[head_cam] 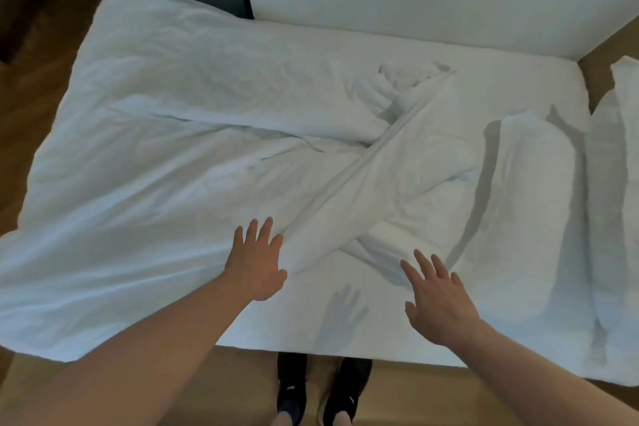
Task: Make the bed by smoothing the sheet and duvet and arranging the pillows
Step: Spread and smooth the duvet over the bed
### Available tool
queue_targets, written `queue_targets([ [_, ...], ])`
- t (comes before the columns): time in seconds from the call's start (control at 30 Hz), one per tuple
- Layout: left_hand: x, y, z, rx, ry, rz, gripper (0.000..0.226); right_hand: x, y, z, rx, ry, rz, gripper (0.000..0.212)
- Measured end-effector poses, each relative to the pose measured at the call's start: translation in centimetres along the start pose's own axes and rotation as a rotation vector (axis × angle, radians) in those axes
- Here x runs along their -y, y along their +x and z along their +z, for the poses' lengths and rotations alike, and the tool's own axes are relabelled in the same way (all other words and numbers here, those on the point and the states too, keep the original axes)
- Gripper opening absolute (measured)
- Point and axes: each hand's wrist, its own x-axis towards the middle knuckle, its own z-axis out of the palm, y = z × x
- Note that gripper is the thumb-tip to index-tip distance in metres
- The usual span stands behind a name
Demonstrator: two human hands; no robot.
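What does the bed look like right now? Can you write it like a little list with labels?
bed: white mattress, bare along the far side
duvet: white duvet, crumpled, with a twisted fold running diagonally across the middle
pillows: two white pillows, one on the right end of the bed, another beyond it at the picture edge
left hand: left hand open, flat against the fold
right hand: right hand open, fingers spread, holding nothing
floor: wooden floor
feet: dark shoes by the bed

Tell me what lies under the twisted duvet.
The duvet lies on the white sheet, bare toward the wall and along the near edge. Two pillows sit to the right. Whatever lies beneath the bunched folds is covered.
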Motion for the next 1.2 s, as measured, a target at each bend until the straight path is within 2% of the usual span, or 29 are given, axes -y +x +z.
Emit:
queue_targets([
  [0.23, -2.5, 11.7, 4.2, -0.070, 0.061, 0.024, 0.089, -1.3, 8.4, 6.1, 0.003, -0.074, 0.012, 0.079],
  [0.33, -3.8, 14.6, 5.7, -0.032, 0.011, -0.005, 0.094, -1.5, 10.6, 7.3, -0.014, -0.133, -0.011, 0.079],
  [0.43, -4.7, 15.6, 6.7, 0.028, -0.202, -0.018, 0.081, -1.6, 11.6, 6.8, -0.033, -0.202, -0.018, 0.078],
  [0.53, -4.7, 14.1, 7.0, -0.045, -0.189, 0.103, 0.072, -1.4, 11.7, 5.7, -0.039, -0.191, -0.024, 0.077],
  [0.63, -5.2, 11.3, 7.6, -0.071, -0.180, 0.254, 0.068, -1.0, 11.1, 3.9, -0.143, 0.018, -0.036, 0.070],
  [0.7, -6.0, 8.7, 7.8, -0.025, -0.185, 0.384, 0.070, -0.7, 10.9, 2.5, -0.227, 0.415, 0.088, 0.070],
  [0.8, -7.6, 4.7, 7.9, 0.057, -0.155, 0.590, 0.071, -0.8, 12.0, 0.2, -0.189, 1.186, 0.450, 0.105],
  [0.87, -8.1, 3.0, 7.9, 0.097, -0.134, 0.672, 0.070, -1.4, 13.0, -0.9, -0.164, 1.418, 0.602, 0.119],
  [0.97, -8.2, 2.1, 8.4, 0.155, -0.084, 0.772, 0.061, -2.2, 14.1, -1.5, -0.156, 1.460, 0.693, 0.122],
  [1.07, -7.3, 2.1, 8.9, 0.168, -0.065, 0.857, 0.055, -2.0, 16.5, -1.0, -0.166, 1.396, 0.666, 0.118],
  [1.13, -6.9, 2.6, 9.7, 0.133, -0.066, 0.884, 0.052, -1.8, 18.5, -0.3, -0.176, 1.416, 0.609, 0.104],
  [1.2, -6.8, 2.9, 10.0, 0.125, -0.053, 0.896, 0.049, -1.8, 19.7, 0.5, -0.189, 1.382, 0.566, 0.071],
])
